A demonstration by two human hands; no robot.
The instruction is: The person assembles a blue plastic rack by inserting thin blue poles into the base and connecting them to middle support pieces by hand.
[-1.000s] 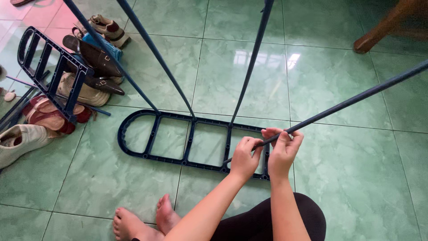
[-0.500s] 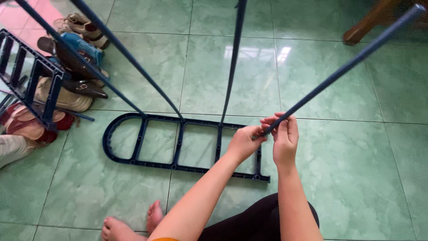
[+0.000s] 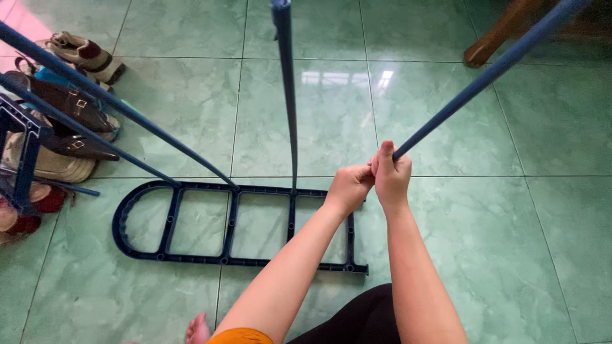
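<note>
Right hand (image 3: pixel 390 173) fisted around lower end of blue rod (image 3: pixel 484 75), fingers (image 3: pixel 398 169) curled tight on it, thumb up along the shaft. Left hand (image 3: pixel 349 188) pressed against right one from the left, fingers (image 3: pixel 363 173) bunched together at the same rod end; contact with the rod itself hidden behind the right fist, cannot tell. Rod running up and away to the right of the fingers, tilted, top end cut off by the frame edge.

Directly below and just beyond the knuckles: dark blue plastic side frame (image 3: pixel 191 191) flat on green tiled floor (image 3: pixel 542 242), ladder-shaped, rounded at the far left end, square end nearest the hands. Rod tip vs. frame socket: hidden by the hands, can't say seated or not.

Left of the fingers: upright rod (image 3: pixel 287 95) standing in the frame's far rail, close to the left knuckles. Further left, two slanted rods (image 3: pixel 115 105) meeting the same rail, leaning out to the upper left.

Well left of the hands: second frame piece (image 3: pixel 22 159) on edge, pile of shoes (image 3: pixel 70 108) behind it. Far above and right of the fingers: wooden furniture leg (image 3: pixel 503 32). Below the wrists: both forearms, dark trouser knee, toes at the bottom edge.
</note>
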